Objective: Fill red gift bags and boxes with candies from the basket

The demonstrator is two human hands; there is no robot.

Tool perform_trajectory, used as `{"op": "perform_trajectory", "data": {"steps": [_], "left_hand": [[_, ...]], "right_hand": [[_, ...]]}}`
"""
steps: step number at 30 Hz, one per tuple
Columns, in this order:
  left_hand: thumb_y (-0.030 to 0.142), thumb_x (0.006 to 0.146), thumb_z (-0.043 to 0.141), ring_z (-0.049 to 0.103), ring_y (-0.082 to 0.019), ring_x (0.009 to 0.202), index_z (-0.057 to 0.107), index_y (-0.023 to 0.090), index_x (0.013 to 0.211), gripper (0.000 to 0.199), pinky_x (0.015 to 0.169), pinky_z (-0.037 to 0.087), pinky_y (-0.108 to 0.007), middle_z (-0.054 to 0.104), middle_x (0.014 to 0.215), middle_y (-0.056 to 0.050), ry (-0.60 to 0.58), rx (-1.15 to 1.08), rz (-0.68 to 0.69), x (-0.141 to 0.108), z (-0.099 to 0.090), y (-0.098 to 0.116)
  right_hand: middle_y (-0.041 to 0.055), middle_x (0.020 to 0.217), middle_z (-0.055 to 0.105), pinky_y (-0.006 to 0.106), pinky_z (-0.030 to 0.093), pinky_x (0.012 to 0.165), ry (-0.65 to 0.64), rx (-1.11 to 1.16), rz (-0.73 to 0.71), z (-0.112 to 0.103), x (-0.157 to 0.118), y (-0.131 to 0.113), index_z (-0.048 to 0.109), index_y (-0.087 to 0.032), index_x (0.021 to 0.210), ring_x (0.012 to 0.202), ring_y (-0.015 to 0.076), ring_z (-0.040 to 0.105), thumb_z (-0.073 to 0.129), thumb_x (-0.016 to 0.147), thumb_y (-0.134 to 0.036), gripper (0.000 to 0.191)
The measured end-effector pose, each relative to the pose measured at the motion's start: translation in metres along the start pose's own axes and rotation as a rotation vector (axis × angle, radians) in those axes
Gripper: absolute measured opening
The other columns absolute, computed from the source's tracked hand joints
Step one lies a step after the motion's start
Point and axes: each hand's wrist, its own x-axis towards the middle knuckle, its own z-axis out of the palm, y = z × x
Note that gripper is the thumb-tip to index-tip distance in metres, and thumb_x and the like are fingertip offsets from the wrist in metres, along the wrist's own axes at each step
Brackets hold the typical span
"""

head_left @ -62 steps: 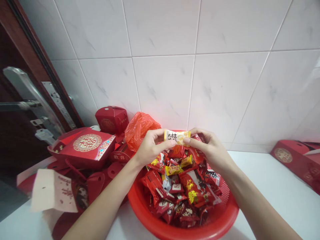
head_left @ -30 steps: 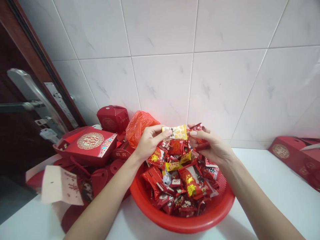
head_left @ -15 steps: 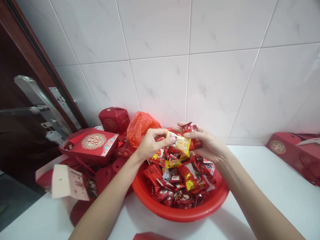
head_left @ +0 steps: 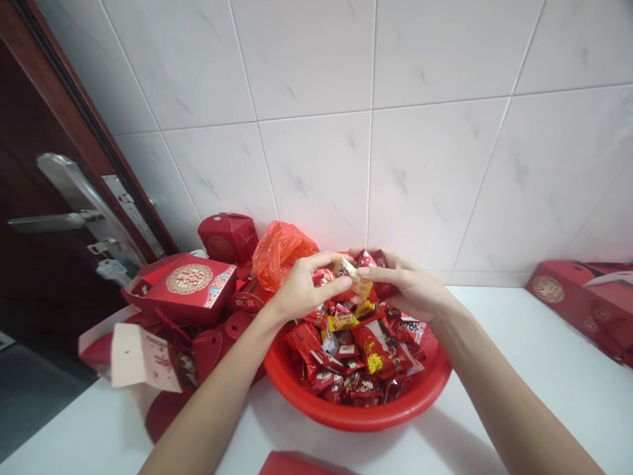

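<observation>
A round red plastic basket [head_left: 356, 420] full of small wrapped candies [head_left: 346, 353] stands on the white table. Above its back part, my left hand [head_left: 309, 285] touches a yellow and white candy packet [head_left: 360, 284] with its fingers curled round the left end. From the other side, my right hand [head_left: 403, 284] holds red wrapped candies [head_left: 368, 260] and has its thumb against the yellow and white packet. The two hands nearly meet, and their fingers partly hide the packets.
Red gift boxes [head_left: 190, 290] lie piled on the left, beside a crumpled orange-red plastic bag [head_left: 281, 254]. Another red box [head_left: 588, 303] is at the far right. A red edge [head_left: 297, 464] shows at the bottom. Behind are a tiled wall [head_left: 316, 178] and a door handle [head_left: 59, 221].
The yellow and white packet has tilted and is now more covered by my fingers. My left hand has moved slightly right, and the red candies in my right hand sit a little lower.
</observation>
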Motion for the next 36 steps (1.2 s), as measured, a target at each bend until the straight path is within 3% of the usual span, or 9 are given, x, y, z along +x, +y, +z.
{"op": "perform_trajectory", "data": {"steps": [5, 11, 15, 19, 25, 29, 33, 36], "left_hand": [[0.034, 0.078, 0.077, 0.067, -0.023, 0.097, 0.069, 0.014, 0.118, 0.045, 0.089, 0.052, -0.034, 0.073, 0.107, -0.01, -0.011, -0.073, -0.081, -0.002, 0.006, 0.007], [0.031, 0.074, 0.081, 0.065, -0.018, 0.085, 0.071, 0.015, 0.102, 0.034, 0.079, 0.053, -0.028, 0.071, 0.091, -0.004, 0.063, -0.124, -0.091, -0.005, 0.012, 0.017], [0.03, 0.07, 0.083, 0.062, -0.013, 0.072, 0.07, 0.015, 0.099, 0.035, 0.068, 0.052, -0.023, 0.068, 0.082, -0.001, 0.128, -0.218, -0.137, -0.006, 0.007, 0.019], [0.031, 0.068, 0.083, 0.059, -0.011, 0.066, 0.069, 0.016, 0.094, 0.033, 0.062, 0.05, -0.021, 0.065, 0.076, 0.002, 0.24, -0.293, -0.145, -0.004, 0.002, 0.016], [0.031, 0.067, 0.084, 0.063, -0.013, 0.072, 0.068, 0.015, 0.098, 0.037, 0.066, 0.052, -0.023, 0.068, 0.082, 0.0, 0.203, -0.3, -0.169, -0.003, 0.004, 0.015], [0.034, 0.068, 0.084, 0.065, -0.015, 0.077, 0.067, 0.015, 0.101, 0.041, 0.072, 0.053, -0.025, 0.069, 0.085, -0.001, 0.18, -0.296, -0.172, -0.004, 0.004, 0.014], [0.036, 0.071, 0.084, 0.066, -0.017, 0.084, 0.068, 0.015, 0.103, 0.041, 0.082, 0.053, -0.029, 0.07, 0.088, -0.002, 0.14, -0.244, -0.163, -0.004, 0.007, 0.013], [0.038, 0.073, 0.083, 0.066, -0.018, 0.086, 0.067, 0.015, 0.107, 0.045, 0.083, 0.054, -0.03, 0.07, 0.091, -0.004, 0.105, -0.272, -0.167, -0.004, 0.011, 0.014]], "right_hand": [[0.0047, 0.109, 0.07, 0.031, 0.059, 0.072, 0.026, 0.005, -0.004, -0.001, 0.001, 0.006, 0.058, -0.024, 0.124, 0.079, 0.0158, 0.069, 0.078, 0.078, -0.028, 0.05], [0.0075, 0.123, 0.067, 0.03, 0.06, 0.079, 0.017, 0.012, -0.043, 0.003, 0.001, 0.007, 0.055, -0.025, 0.135, 0.097, 0.0182, 0.068, 0.072, 0.085, -0.027, 0.053], [0.0099, 0.126, 0.065, 0.035, 0.065, 0.072, -0.018, 0.034, -0.005, 0.002, -0.002, 0.003, 0.057, -0.023, 0.131, 0.094, 0.0201, 0.07, 0.064, 0.091, -0.028, 0.041], [0.0105, 0.118, 0.068, 0.032, 0.067, 0.068, -0.096, 0.026, 0.021, 0.0, -0.002, 0.001, 0.06, -0.021, 0.126, 0.088, 0.0195, 0.072, 0.065, 0.091, -0.026, 0.036], [0.0122, 0.112, 0.069, 0.032, 0.066, 0.066, -0.117, 0.045, 0.063, 0.001, -0.001, 0.001, 0.059, -0.017, 0.122, 0.084, 0.0195, 0.074, 0.062, 0.092, -0.031, 0.033], [0.0087, 0.111, 0.069, 0.028, 0.064, 0.073, -0.129, -0.089, 0.024, 0.002, -0.006, -0.002, 0.057, -0.018, 0.125, 0.085, 0.0169, 0.073, 0.078, 0.08, -0.025, 0.05], [0.0049, 0.097, 0.069, 0.02, 0.057, 0.054, -0.076, -0.267, -0.022, 0.003, -0.011, -0.008, 0.055, -0.019, 0.128, 0.075, 0.0148, 0.07, 0.083, 0.075, -0.028, 0.06], [0.0044, 0.095, 0.069, 0.019, 0.053, 0.048, -0.055, -0.302, -0.037, 0.003, -0.016, -0.011, 0.053, -0.02, 0.131, 0.069, 0.0136, 0.068, 0.082, 0.076, -0.032, 0.063]]}}
